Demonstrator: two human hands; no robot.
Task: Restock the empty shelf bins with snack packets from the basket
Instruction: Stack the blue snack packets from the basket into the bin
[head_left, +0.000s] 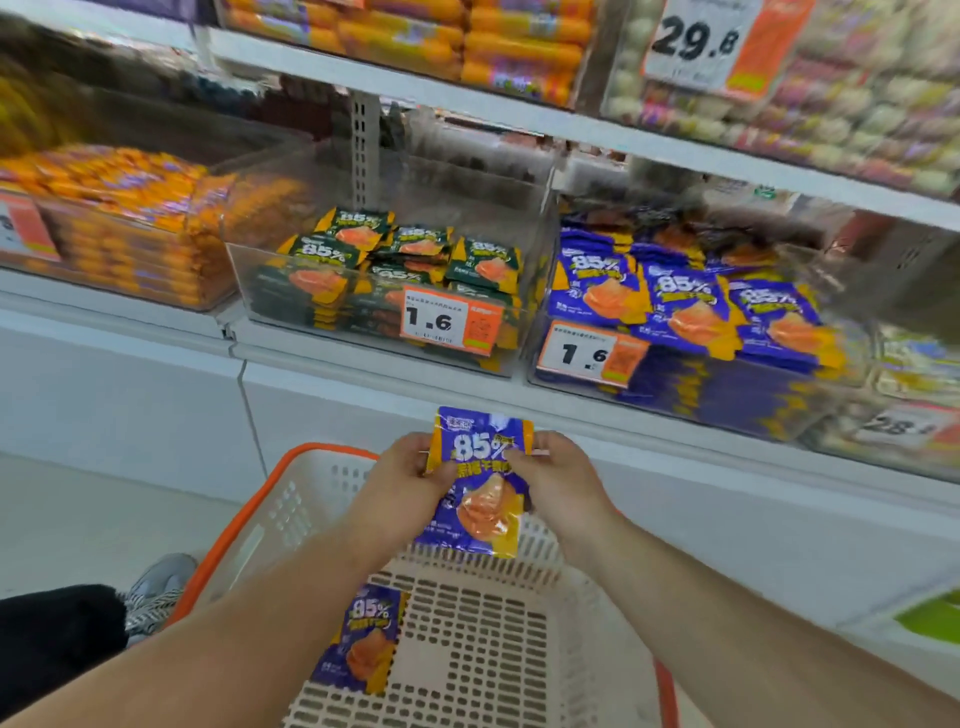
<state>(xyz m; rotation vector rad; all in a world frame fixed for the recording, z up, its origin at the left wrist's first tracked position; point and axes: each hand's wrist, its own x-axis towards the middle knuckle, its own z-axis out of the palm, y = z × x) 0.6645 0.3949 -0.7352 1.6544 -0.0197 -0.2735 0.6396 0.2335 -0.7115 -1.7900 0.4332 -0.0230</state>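
Observation:
A purple snack packet (480, 499) marked 85% is held upright above the basket (291, 514). My left hand (402, 480) pinches its left edge, and my right hand (558, 478) pinches its right edge near the top. Another purple packet (363, 639) lies on the basket's perforated beige floor, partly behind my left forearm. On the shelf above, a clear bin (670, 395) at the right holds matching purple packets (685, 301). A clear bin (249, 291) in the middle holds green packets (395, 260).
An orange-packet bin (114, 234) stands at the left on the same shelf. Price tags reading 1.6 (449, 322) hang on the bin fronts. Fuller shelves run above. A grey shoe (156, 592) and a dark trouser leg sit left of the orange-rimmed basket.

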